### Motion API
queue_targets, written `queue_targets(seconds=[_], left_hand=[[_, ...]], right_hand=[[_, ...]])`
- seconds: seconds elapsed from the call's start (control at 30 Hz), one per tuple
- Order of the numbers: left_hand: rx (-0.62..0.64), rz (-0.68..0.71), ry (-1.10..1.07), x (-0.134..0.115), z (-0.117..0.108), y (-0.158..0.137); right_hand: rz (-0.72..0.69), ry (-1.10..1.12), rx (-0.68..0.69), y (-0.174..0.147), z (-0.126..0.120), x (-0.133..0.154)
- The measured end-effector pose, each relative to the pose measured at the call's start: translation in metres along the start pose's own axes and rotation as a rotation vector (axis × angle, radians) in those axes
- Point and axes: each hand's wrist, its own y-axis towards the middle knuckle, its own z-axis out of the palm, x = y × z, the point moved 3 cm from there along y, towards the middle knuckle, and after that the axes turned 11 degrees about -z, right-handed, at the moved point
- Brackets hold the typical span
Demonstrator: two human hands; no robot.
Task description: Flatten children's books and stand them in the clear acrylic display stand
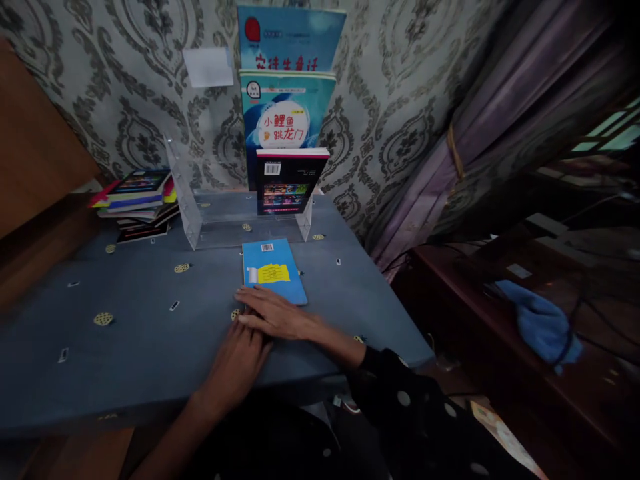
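My left hand (237, 357) rests palm down at the near side of the tablecloth, holding nothing, its fingertips partly covered. Across those fingertips lies my right hand (277, 315), flat, fingers stretched to the left. Just beyond both hands is a blue book (273, 257) with a yellow panel and a barcode, back cover up; my right hand overlaps its near edge. Farther back stands a clear display rack (183, 200). A black book (287, 183) with a pink edge stands upright in it, in front of a teal picture book (285, 100) and a taller blue book (293, 37).
On the table's (135, 353) far left sits an untidy stack of books (140, 193). A patterned wall with a white paper (209, 67) rises behind. To the right are a tied purple curtain (425, 187) and a dark red cabinet (480, 327) bearing a blue cloth (540, 323) and cables.
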Motion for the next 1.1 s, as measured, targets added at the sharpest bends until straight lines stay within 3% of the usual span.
queue_targets(seconds=[0.17,0.4,0.63,0.83,1.1], left_hand=[[-0.026,0.023,0.072,-0.002,0.001,0.002],[-0.093,0.073,0.144,-0.002,0.001,0.003],[-0.052,0.044,0.143,-0.001,0.004,0.003],[-0.023,0.053,0.126,0.0,0.0,0.003],[-0.002,0.053,0.13,-0.001,-0.004,0.003]], right_hand=[[0.004,-0.059,0.077,0.021,-0.003,-0.025],[0.004,-0.2,0.027,0.052,-0.01,-0.059],[0.056,-0.356,0.024,0.072,-0.021,-0.085],[0.151,-0.389,-0.038,0.061,-0.032,-0.1],[0.323,-0.404,-0.133,0.021,-0.046,-0.112]])
